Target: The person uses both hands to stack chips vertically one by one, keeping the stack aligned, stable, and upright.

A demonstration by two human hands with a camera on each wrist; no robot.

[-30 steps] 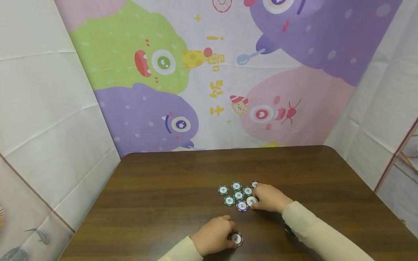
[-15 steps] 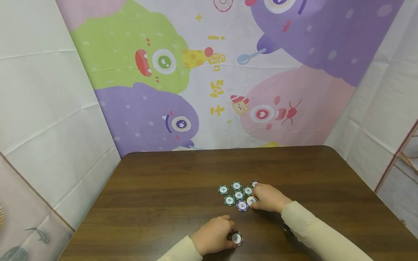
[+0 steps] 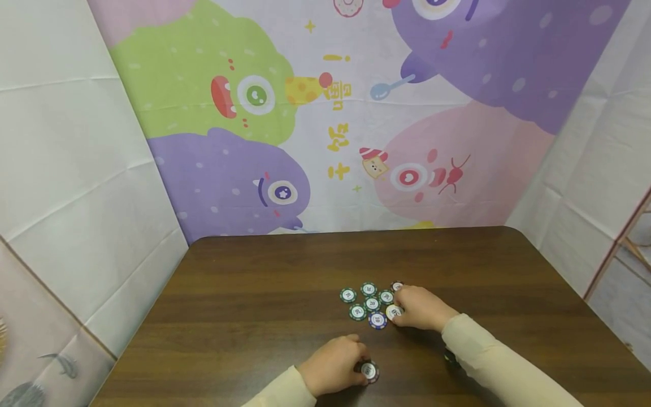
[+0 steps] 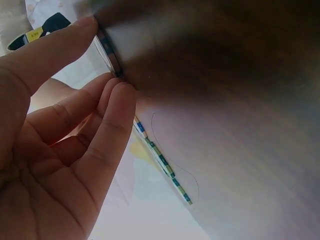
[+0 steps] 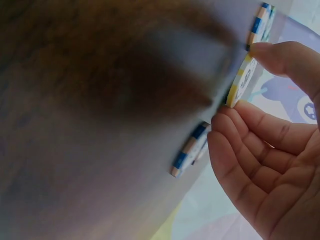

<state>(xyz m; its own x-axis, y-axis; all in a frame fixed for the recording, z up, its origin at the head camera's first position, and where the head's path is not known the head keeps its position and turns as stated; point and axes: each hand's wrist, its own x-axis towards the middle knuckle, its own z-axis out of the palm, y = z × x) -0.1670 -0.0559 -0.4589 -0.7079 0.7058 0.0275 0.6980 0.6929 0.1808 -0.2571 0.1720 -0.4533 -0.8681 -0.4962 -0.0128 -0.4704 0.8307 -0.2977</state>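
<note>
My left hand (image 3: pixel 333 366) pinches a dark-edged poker chip (image 3: pixel 369 371) near the front of the table, thumb and fingertips at its rim in the left wrist view. Further back, my right hand (image 3: pixel 423 308) holds a yellow-edged poker chip (image 3: pixel 394 312) between thumb and fingers. In the right wrist view the yellow chip (image 5: pixel 242 82) lies flat at the table surface. A blue chip marked 10 (image 3: pixel 378 320) sits right beside it. Several green chips, one marked 20 (image 3: pixel 372 304), lie grouped to the left, and a dark chip (image 3: pixel 396 286) is partly hidden by the right hand.
The brown wooden table (image 3: pixel 244 294) runs back to a cartoon-printed cloth (image 3: pixel 346 209). Pale panels (image 3: pixel 91 130) stand on both sides. Another chip with a blue and tan edge (image 5: pixel 189 150) lies beside the right fingers in the right wrist view.
</note>
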